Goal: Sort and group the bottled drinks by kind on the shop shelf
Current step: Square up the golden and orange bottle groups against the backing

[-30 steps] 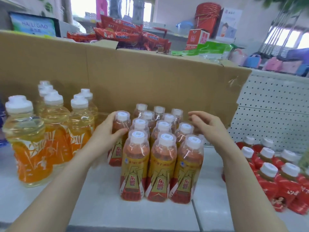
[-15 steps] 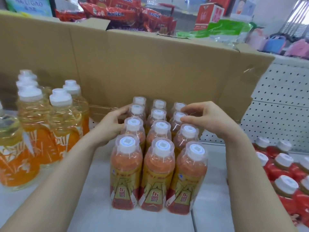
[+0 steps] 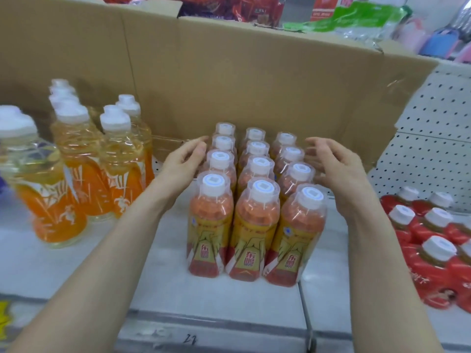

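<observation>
A block of small bottles with gold-and-red labels and white caps (image 3: 256, 225) stands in three neat rows on the white shelf (image 3: 76, 263). My left hand (image 3: 182, 164) lies flat against the block's left side, fingers relaxed along the rear bottles. My right hand (image 3: 334, 169) hovers at the block's right side with fingers loosely spread, just touching or barely off the bottles. Taller orange-drink bottles (image 3: 81, 164) are grouped on the left. Red-labelled bottles (image 3: 430, 240) are grouped on the right.
A tall brown cardboard sheet (image 3: 254, 80) stands behind the bottles as a back wall. White pegboard (image 3: 428, 149) backs the shelf at right. Snack packs and other goods lie beyond the cardboard. The shelf's front edge (image 3: 204, 332) runs below my arms.
The gold-label bottles have been squared up into three straight rows. My right hand let go of a bottle top and opened beside the block; my left hand slid along its left side.
</observation>
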